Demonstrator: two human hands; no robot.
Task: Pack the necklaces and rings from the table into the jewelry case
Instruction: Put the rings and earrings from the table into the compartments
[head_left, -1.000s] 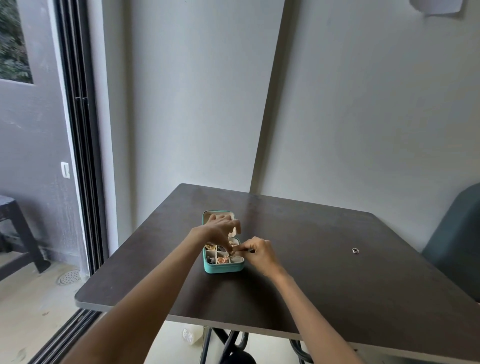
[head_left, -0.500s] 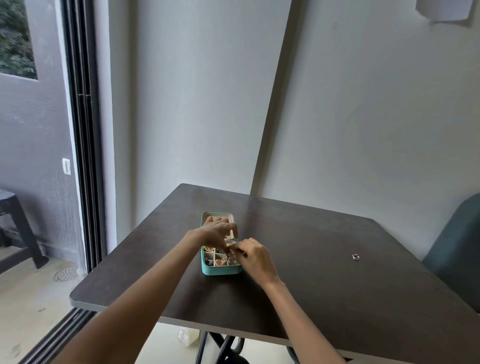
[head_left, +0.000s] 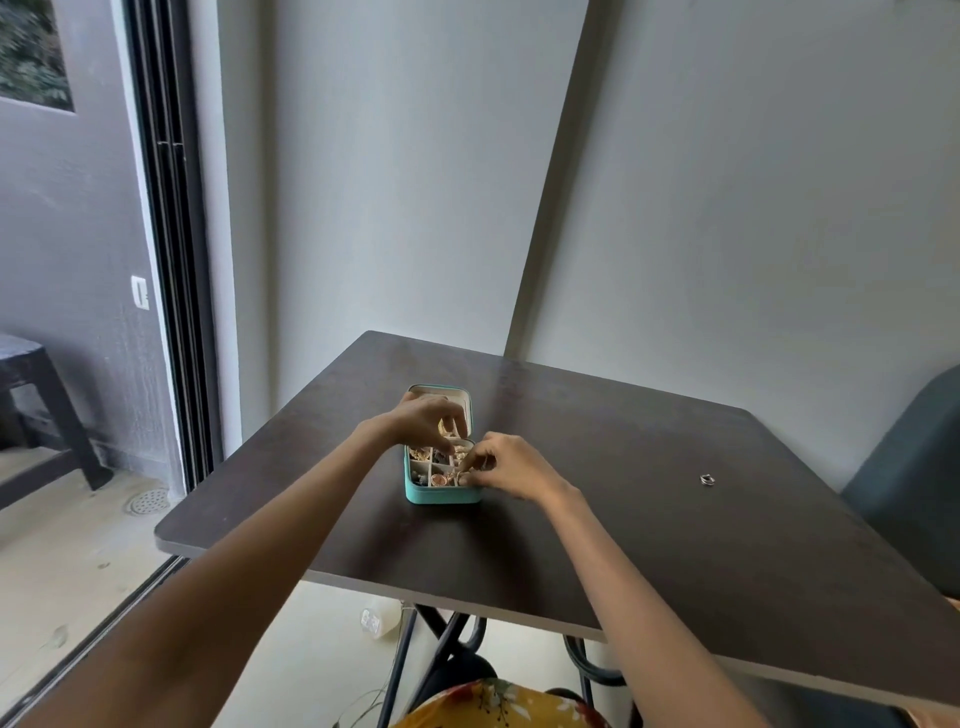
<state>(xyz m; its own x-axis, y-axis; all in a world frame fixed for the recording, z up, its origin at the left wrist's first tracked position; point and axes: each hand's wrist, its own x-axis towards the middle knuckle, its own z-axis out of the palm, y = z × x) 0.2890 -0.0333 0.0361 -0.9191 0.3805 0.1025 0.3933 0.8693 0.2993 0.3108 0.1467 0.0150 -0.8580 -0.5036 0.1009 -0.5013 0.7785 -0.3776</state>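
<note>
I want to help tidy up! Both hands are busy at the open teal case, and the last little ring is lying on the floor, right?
Not the floor. In the head view the ring lies on the table, to the right of the teal case, where both hands are busy.

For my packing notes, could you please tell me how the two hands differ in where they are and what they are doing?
The left hand reaches over the far part of the open teal case, near its lid; the right hand works at the near right corner. The left hand's fingers point down into the compartments; the right hand's pinch something small at the rim. Both are bare and over the case, far from the ring on the table.
</note>
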